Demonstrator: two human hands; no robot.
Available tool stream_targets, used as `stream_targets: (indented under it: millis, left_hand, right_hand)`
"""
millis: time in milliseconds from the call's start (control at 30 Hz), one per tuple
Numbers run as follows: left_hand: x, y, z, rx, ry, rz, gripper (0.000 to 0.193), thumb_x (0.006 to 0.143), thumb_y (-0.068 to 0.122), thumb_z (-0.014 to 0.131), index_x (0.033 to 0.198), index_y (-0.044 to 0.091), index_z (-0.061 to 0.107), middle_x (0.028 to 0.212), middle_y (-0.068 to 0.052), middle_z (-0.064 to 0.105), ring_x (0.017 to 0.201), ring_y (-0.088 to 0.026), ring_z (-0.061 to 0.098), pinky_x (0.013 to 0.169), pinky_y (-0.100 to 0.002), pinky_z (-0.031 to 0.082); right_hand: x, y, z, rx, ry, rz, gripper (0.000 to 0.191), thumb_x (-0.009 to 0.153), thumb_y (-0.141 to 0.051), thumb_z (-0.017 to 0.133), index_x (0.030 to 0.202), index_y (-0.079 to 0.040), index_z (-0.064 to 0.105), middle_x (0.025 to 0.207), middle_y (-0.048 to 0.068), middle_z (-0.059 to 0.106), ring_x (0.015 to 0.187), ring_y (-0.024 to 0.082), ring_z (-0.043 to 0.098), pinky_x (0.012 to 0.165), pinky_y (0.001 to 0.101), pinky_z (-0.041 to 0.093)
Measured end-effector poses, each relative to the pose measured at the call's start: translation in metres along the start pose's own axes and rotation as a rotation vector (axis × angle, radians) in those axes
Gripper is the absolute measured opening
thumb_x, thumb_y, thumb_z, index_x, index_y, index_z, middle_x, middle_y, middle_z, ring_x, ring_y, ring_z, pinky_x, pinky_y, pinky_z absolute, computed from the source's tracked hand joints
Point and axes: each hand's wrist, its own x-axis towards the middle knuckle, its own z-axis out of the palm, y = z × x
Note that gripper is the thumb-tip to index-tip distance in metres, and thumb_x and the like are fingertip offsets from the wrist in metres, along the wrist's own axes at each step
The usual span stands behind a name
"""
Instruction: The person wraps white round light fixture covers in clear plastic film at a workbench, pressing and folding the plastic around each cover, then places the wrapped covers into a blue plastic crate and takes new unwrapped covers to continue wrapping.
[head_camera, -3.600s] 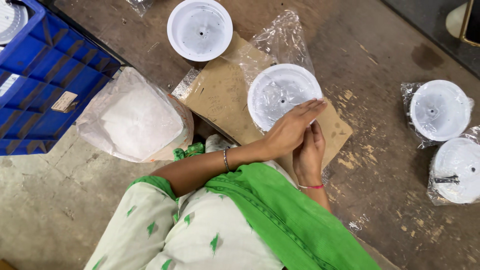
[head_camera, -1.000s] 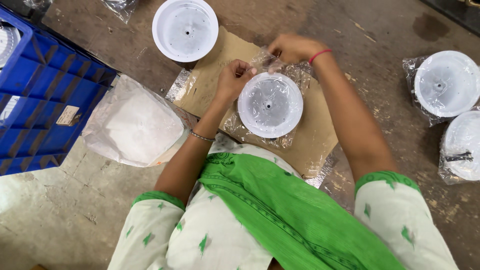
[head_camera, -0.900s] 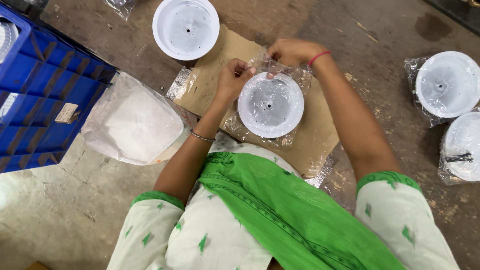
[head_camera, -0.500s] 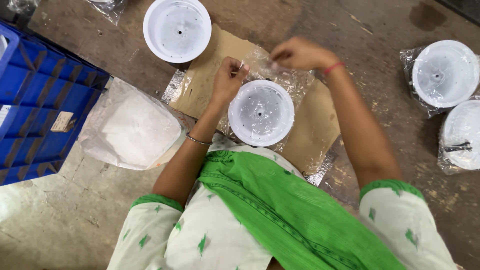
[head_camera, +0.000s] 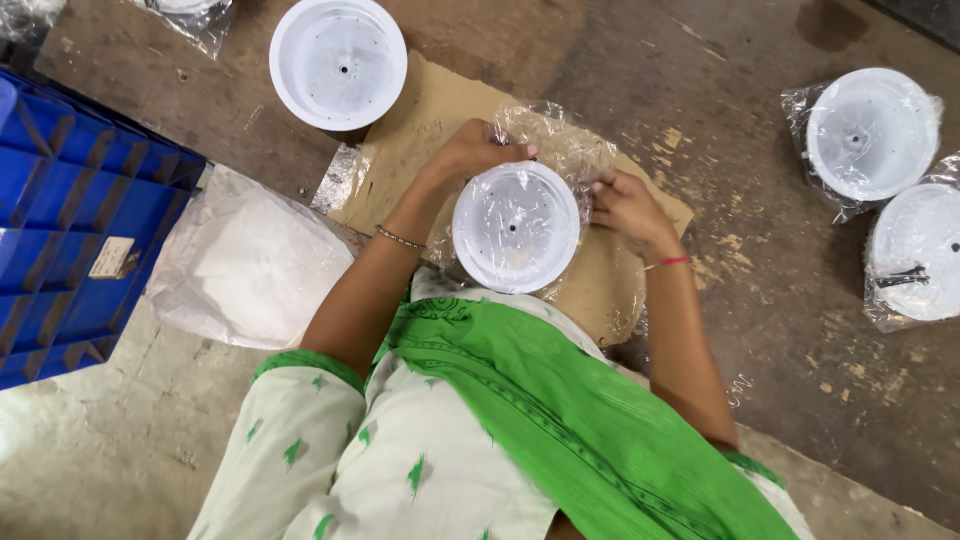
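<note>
A round white plastic dish (head_camera: 515, 228) sits inside a clear plastic bag (head_camera: 560, 140) on a brown cardboard sheet (head_camera: 420, 130). My left hand (head_camera: 470, 152) grips the bag and the dish's rim at its upper left. My right hand (head_camera: 625, 205) pinches the bag at the dish's right edge. Both forearms reach in from below, over my green scarf.
An unwrapped white dish (head_camera: 338, 62) lies beyond the cardboard. Two bagged white dishes (head_camera: 868, 135) (head_camera: 920, 255) lie at the right. A blue crate (head_camera: 70, 200) stands at the left beside a bulging clear bag of white material (head_camera: 250, 265). The floor is worn concrete.
My right hand has dropped from above the dish to its right edge. The left hand has stayed at the upper left rim, and the dish has slid slightly toward me.
</note>
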Motion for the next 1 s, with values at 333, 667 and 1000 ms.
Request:
stream_targets:
  millis: [333,667,1000]
  left_hand:
    - [-0.055,0.001,0.010,-0.278,-0.011,0.537,0.027,0.104,0.029,0.067,0.116,0.006,0.073,0.105,-0.003,0.076,0.079,-0.006,0.065,0.070,-0.024,0.056]
    - [-0.082,0.001,0.013,-0.457,0.016,0.684,0.039,0.109,0.040,0.060,0.130,0.008,0.069,0.127,-0.003,0.071,0.098,-0.008,0.062,0.085,-0.028,0.057]
    - [-0.094,0.000,0.018,-0.383,0.022,0.713,0.048,0.108,0.042,0.060,0.138,0.005,0.059,0.124,-0.006,0.070,0.107,-0.010,0.064,0.088,-0.028,0.056]
  right_hand:
    - [-0.014,-0.048,0.030,0.310,-0.399,-0.193,0.039,0.097,-0.010,0.068,0.134,0.002,0.066,0.122,0.011,0.074,0.107,0.018,0.072,0.099,0.0319,0.059]
    - [-0.016,-0.095,0.052,-0.260,-0.437,-0.222,0.039,0.093,-0.013,0.074,0.129,-0.001,0.069,0.115,0.005,0.075,0.099,0.010,0.069,0.089,0.0271,0.058]
    - [-0.056,-0.139,0.076,-0.617,-0.416,-0.313,0.030,0.094,-0.017,0.074,0.120,-0.003,0.074,0.101,0.004,0.077,0.088,0.008,0.067,0.078,0.0252,0.056]
